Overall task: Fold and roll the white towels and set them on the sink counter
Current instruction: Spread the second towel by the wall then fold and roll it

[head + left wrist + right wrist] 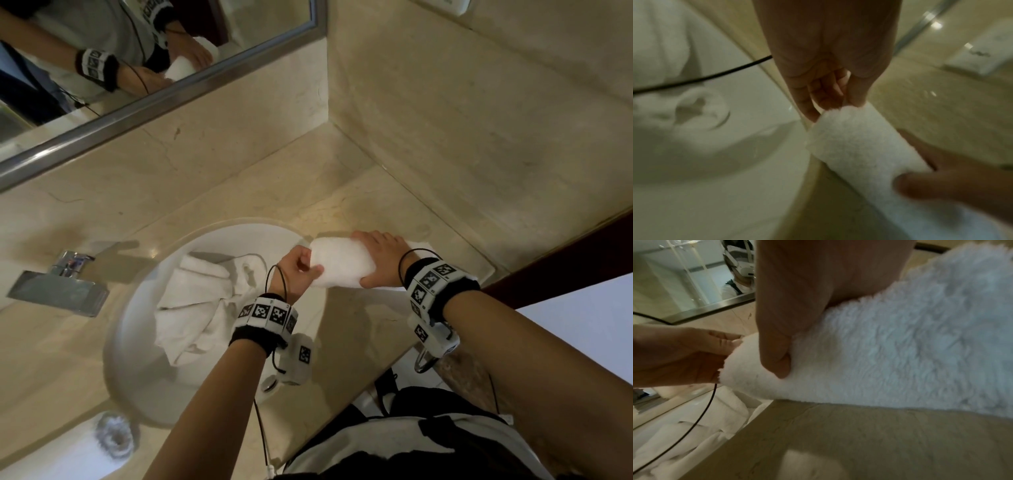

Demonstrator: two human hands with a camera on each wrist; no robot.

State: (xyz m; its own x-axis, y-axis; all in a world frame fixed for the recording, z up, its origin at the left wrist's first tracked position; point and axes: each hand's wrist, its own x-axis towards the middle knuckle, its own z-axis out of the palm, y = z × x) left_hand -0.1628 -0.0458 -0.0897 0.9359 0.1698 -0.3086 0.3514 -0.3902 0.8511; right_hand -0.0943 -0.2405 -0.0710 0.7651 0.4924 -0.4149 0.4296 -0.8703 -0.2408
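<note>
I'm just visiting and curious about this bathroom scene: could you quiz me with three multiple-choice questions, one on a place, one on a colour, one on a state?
1. Where do the loose towels lie?
A in the sink basin
B on the floor
C on a rack

2. What colour is the rolled towel?
A blue
B white
C grey

3. What is the right hand doing?
A hanging idle
B turning the faucet
C gripping the roll

Answers: 1 A, they are heaped inside the sink basin. 2 B, it is plainly white. 3 C, fingers and thumb wrap it; the left hand pinches its end.
</note>
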